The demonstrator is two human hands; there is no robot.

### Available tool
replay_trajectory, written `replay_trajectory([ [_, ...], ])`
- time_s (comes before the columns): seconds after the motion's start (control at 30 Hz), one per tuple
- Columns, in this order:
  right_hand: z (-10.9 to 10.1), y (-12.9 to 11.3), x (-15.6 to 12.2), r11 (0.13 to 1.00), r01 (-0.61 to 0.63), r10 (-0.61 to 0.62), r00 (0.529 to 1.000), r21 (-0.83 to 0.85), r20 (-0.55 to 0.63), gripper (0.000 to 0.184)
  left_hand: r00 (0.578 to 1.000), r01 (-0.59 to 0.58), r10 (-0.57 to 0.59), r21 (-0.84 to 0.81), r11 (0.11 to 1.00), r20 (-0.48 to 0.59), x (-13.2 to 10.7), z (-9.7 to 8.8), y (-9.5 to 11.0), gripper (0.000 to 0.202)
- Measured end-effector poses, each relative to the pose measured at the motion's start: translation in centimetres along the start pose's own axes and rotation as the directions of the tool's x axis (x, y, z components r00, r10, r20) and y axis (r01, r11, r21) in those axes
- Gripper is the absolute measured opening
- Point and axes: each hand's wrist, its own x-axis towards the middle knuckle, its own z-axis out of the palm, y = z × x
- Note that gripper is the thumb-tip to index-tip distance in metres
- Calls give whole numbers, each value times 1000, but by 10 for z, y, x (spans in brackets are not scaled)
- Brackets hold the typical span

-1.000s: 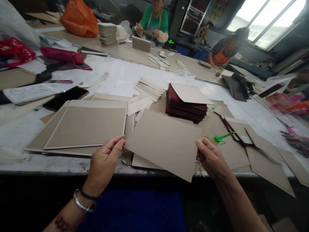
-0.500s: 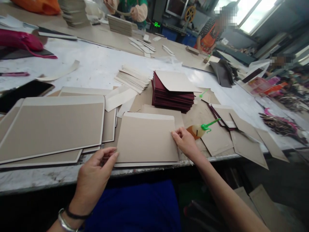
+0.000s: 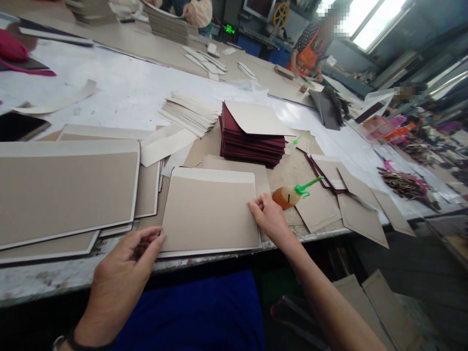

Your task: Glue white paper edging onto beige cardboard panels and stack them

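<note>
A beige rectangular panel (image 3: 208, 209) with a pale strip along its top lies near the front edge of the table. The fingers and thumb of my left hand (image 3: 122, 273) close on its lower left edge. On the opposite side, my right hand (image 3: 270, 219) pinches the right edge between thumb and fingers. Just beyond the right hand lies a squeeze bottle (image 3: 285, 197) of amber liquid with a green nozzle. Behind the panel rises a stack of maroon pieces (image 3: 250, 146), topped by a beige sheet.
Large pale-edged panels (image 3: 66, 190) overlap at the left, near a dark phone (image 3: 22, 126). Pale strips (image 3: 190, 114) lie behind. Loose beige pieces (image 3: 361, 214) overhang the table edge at right. Across the table, a person in an orange apron (image 3: 307, 56) and another person's hand (image 3: 195, 12) appear.
The view has swung slightly right, so everything sits further left in the picture. Both hands remain at the panel's two side edges, with little change in their grip.
</note>
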Motion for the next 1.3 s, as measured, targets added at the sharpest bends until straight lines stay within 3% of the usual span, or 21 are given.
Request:
replay_trajectory([
  [0.37, 0, 9, 7, 1000, 14, -14, 999, 0, 37, 22, 968, -246, 245, -15, 969, -58, -1, 5, -7, 23],
  [0.67, 2, 7, 6, 999, 25, -24, 999, -24, 26, 23, 945, -321, 320, -8, 947, -65, -1, 5, -13, 17],
  [1.1, -2, -2, 4, 987, 15, -8, 999, -157, 46, 14, 912, -409, 409, 68, 910, 19, -2, 4, -20, 28],
  [1.3, -4, -6, 0, 987, 12, -5, 999, -162, 47, 11, 886, -464, 463, 46, 884, 31, -4, 5, -21, 24],
])
